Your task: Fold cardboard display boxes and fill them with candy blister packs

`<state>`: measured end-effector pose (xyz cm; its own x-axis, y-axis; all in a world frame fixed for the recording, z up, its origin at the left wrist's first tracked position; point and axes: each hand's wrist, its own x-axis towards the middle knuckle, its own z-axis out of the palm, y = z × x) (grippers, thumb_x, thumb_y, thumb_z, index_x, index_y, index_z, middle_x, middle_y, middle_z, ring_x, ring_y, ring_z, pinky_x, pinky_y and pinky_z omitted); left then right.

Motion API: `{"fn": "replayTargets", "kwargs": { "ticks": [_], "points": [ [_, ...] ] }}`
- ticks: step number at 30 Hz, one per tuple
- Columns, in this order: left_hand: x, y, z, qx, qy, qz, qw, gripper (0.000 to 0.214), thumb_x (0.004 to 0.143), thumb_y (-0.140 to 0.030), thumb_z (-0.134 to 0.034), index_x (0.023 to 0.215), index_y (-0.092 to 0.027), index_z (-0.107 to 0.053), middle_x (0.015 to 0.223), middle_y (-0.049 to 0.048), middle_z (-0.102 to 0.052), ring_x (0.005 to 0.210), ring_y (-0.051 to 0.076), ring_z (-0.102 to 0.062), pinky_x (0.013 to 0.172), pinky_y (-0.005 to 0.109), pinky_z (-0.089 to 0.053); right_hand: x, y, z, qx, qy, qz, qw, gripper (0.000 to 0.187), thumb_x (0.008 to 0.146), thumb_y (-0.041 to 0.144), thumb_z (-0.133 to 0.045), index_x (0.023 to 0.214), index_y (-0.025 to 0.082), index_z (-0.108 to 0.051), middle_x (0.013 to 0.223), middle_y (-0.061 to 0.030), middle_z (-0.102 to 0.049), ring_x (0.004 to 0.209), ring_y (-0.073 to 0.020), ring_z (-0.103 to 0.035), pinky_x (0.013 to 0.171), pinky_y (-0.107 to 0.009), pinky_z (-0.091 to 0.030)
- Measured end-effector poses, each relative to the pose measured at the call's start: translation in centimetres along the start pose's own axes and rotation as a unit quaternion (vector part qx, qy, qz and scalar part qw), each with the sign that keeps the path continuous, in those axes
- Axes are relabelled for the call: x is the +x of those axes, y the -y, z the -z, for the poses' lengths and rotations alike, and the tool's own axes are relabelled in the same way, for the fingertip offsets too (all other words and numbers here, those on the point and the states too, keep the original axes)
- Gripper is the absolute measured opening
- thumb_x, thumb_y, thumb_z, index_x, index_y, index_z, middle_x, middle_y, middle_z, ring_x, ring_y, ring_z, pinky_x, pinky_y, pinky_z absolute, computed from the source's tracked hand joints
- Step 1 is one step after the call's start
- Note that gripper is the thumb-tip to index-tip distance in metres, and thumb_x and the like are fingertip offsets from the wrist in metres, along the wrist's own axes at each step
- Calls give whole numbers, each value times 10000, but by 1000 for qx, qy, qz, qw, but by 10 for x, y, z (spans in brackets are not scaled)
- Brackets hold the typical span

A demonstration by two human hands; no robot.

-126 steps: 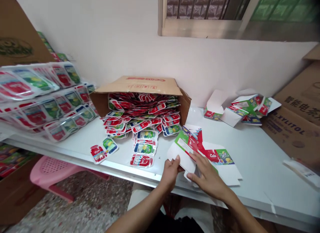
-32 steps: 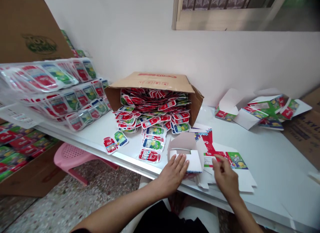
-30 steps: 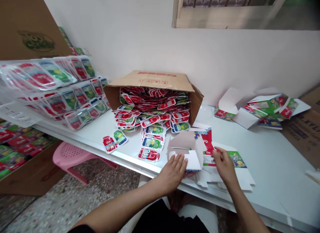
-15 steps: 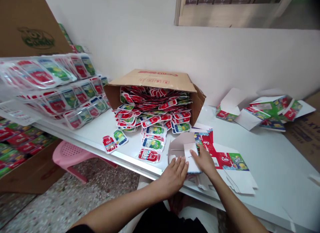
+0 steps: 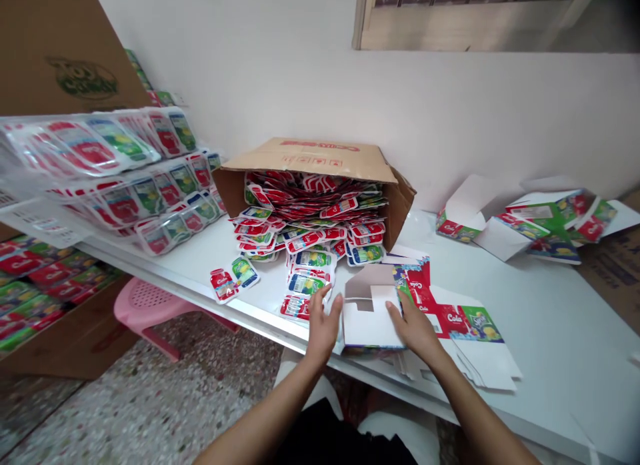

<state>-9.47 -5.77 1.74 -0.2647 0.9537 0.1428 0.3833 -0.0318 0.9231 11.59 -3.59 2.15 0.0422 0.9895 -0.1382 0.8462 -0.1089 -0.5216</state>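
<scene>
A small white carton [image 5: 371,315], partly folded with its flaps up, sits at the front edge of the white table [image 5: 530,305]. My left hand [image 5: 323,322] rests against its left side with the fingers stretched out. On the carton's right side lies my right hand [image 5: 414,323], fingers flat and spread. Under and to the right of the carton is a pile of flat printed carton blanks [image 5: 465,332] in red and green.
A brown cardboard box [image 5: 310,160] lies on its side behind, spilling several red and green blister packs [image 5: 305,265]. Stacked packs [image 5: 115,178] fill the left. Folded cartons [image 5: 530,218] lie at the back right. A pink stool [image 5: 145,305] stands under the table.
My left hand slid off the carton's top to its left side. My right hand left the flat blanks and came onto the carton's right side. The carton's flaps now stand more upright.
</scene>
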Motion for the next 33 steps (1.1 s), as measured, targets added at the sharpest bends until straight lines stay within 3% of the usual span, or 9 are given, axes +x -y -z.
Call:
{"fn": "replayTargets", "kwargs": {
  "ticks": [3, 10, 17, 20, 23, 26, 29, 31, 33],
  "points": [
    [21, -5, -13, 10, 73, 56, 996, 484, 843, -426, -563, 1234, -159, -463, 1273, 139, -529, 1194, 245, -500, 966, 387, -432, -3, 1, -4, -7, -13, 9, 1000, 664, 916, 509, -265, 1440, 104, -305, 1372, -167, -475, 1265, -303, -444, 977, -423, -403],
    [41, -18, -20, 134, 119, 0, 984, 423, 694, -208, -641, 1093, -180, -503, 1022, 88, -614, 1036, 283, -549, 884, 416, -436, -10, 0, -2, 18, -31, 46, 998, 625, 916, 463, -295, 1432, 112, -323, 1383, -154, -462, 1254, -282, -455, 1001, -416, -394],
    [39, -14, -26, 173, 131, -37, 975, 574, 680, -122, -560, 1235, -171, -421, 1197, 135, -547, 1165, 310, -466, 984, 472, -370, -13, -5, -3, 85, -37, 49, 995, 619, 906, 493, -332, 1411, 138, -379, 1395, -137, -461, 1294, -278, -414, 1058, -447, -337],
    [35, -11, -26, 165, 151, -66, 972, 629, 689, -128, -547, 1296, -157, -385, 1282, 144, -505, 1218, 305, -433, 1032, 468, -352, 0, -6, 11, 176, -26, 14, 984, 623, 907, 562, -289, 1301, 145, -530, 1343, -141, -521, 1264, -282, -456, 1066, -452, -329],
    [31, -7, -25, 157, 165, -86, 970, 660, 718, -145, -528, 1350, -157, -338, 1327, 145, -473, 1256, 288, -412, 1062, 462, -342, 30, 2, 35, 267, -21, 8, 963, 668, 924, 579, -199, 1271, 131, -553, 1306, -156, -552, 1202, -260, -518, 1032, -425, -368],
    [29, -3, -25, 148, 166, -97, 970, 684, 752, -157, -509, 1397, -152, -281, 1367, 157, -440, 1299, 286, -376, 1091, 479, -312, 63, 17, 53, 289, 45, 72, 953, 564, 888, 566, -380, 1256, 183, -570, 1286, -93, -581, 1146, -217, -559, 988, -361, -414],
    [29, 2, -24, 122, 182, -101, 970, 691, 785, -177, -489, 1426, -135, -236, 1438, 170, -371, 1349, 285, -324, 1115, 495, -276, 76, 26, 54, 231, 177, 149, 945, 522, 694, 500, -682, 1135, 221, -660, 1160, -51, -665, 1044, -229, -615, 927, -358, -463],
    [27, 7, -20, 90, 197, -88, 972, 697, 801, -179, -472, 1443, -136, -205, 1489, 161, -303, 1383, 272, -277, 1132, 485, -252, 73, 27, 47, 170, 232, 186, 940, 550, 639, 459, -731, 1129, 217, -665, 1168, -60, -661, 1061, -248, -604, 951, -378, -444],
    [20, 12, -14, 47, 200, -55, 977, 714, 824, -174, -442, 1467, -173, -132, 1515, 134, -265, 1393, 251, -267, 1130, 475, -262, 65, 26, 39, 132, 241, 201, 940, 549, 678, 460, -695, 1164, 209, -645, 1226, -75, -627, 1119, -259, -566, 995, -393, -399]
  ]
}}
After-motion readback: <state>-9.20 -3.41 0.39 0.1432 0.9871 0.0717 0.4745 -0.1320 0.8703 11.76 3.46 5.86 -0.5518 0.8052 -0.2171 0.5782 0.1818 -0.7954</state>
